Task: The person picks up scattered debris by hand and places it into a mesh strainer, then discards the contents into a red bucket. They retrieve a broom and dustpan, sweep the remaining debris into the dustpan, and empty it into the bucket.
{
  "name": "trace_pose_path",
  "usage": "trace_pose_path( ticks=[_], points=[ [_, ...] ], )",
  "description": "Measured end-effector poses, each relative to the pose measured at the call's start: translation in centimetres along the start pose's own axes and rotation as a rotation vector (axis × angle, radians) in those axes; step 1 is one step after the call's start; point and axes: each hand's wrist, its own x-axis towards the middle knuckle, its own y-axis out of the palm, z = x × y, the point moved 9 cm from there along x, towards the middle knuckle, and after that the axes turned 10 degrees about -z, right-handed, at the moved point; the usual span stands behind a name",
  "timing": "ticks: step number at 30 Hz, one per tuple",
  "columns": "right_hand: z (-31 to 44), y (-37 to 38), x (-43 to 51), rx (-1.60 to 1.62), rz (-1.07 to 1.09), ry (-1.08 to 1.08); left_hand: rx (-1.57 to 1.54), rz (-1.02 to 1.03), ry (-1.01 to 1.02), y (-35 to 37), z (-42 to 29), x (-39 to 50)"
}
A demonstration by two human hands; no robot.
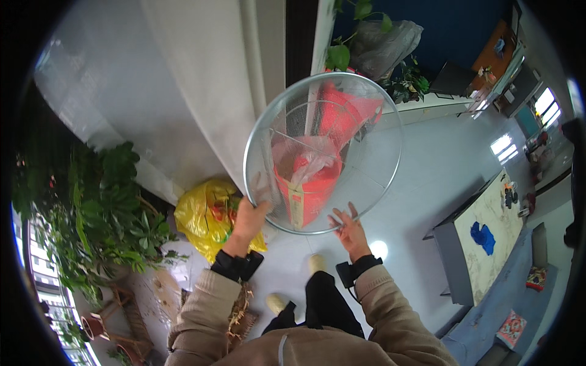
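Observation:
A large round wire-mesh sieve with a metal rim (397, 174) is held up in front of me, tilted. My left hand (249, 222) grips its lower left rim, with the fingers partly behind the mesh. My right hand (350, 232) is at the lower right rim, its fingers spread and touching the rim. Through the mesh I see a red bucket (311, 201) with clear plastic and something brownish inside. Another red container or bag (339, 114) shows beyond it. Both are blurred by the mesh.
A yellow plastic bag (197, 219) lies on the floor by the wall, beside leafy potted plants (100, 206). On the right stand a marble-topped table (499, 224) with a blue cloth-like item (483, 238) and a blue sofa (485, 315). Grey plastic (389, 43) lies beyond the sieve.

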Motion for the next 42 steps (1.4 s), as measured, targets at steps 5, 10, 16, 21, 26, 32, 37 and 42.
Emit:
trace_pose_path(
  ticks=[5, 10, 16, 21, 26, 32, 37, 42],
  points=[
    [12.9, -1.0, 9.5, -0.238, -0.234, -0.233, 0.07, -0.052, 0.091, 0.3, -1.2, 11.6],
    [19.5, 1.4, 19.6, -0.426, -0.11, -0.347, 0.444, -0.246, 0.237, 1.0, 2.9, 20.2],
    [20.5, 1.0, 26.6, -0.569, -0.271, -0.544, 0.665, -0.454, 0.105, -3.7, 11.5, 22.2],
    [15.6, -4.6, 26.0, -0.516, -0.066, -0.309, 1.221, -0.525, 0.045, -7.6, 15.2, 23.8],
    [14.0, -15.8, 15.6, -1.264, -0.053, -0.268, 0.432, -0.372, 0.087, -9.0, 19.1, 27.0],
    [17.0, -20.4, 3.9, -1.654, -0.254, 0.038, 1.088, -0.536, 0.515, -7.4, 22.1, 18.3],
    [20.3, 5.8, 3.6, -1.118, 0.422, -0.905, 0.779, 0.045, -0.181, 10.3, 30.4, 15.2],
    [23.9, 14.5, 4.9, -1.175, 0.625, -1.347, 0.797, 0.338, -0.119, 24.2, 23.1, 21.0]
  ],
)
